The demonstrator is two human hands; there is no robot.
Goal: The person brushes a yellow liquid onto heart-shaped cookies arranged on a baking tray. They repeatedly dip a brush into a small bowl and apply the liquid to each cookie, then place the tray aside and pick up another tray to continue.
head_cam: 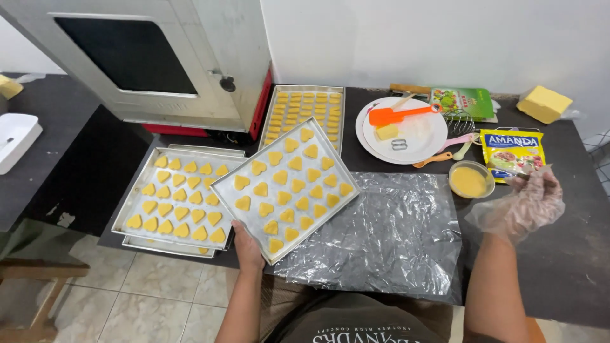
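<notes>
Tilted metal tray [223, 184] of yellow heart-shaped cookies [287, 185], overlapping a second tray's edge.

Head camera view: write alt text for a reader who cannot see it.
A person's bare left hand grips the near edge of a metal tray of heart-shaped dough pieces, tilted over a second filled tray on a dark table. The right hand, in a clear plastic glove, holds a thin utensil beside a small bowl of yellow liquid.

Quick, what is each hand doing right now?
Left hand: closed on the edge of the metal tray of yellow heart-shaped cookies.
Right hand: in a clear plastic glove, holding a thin brush handle.
</notes>
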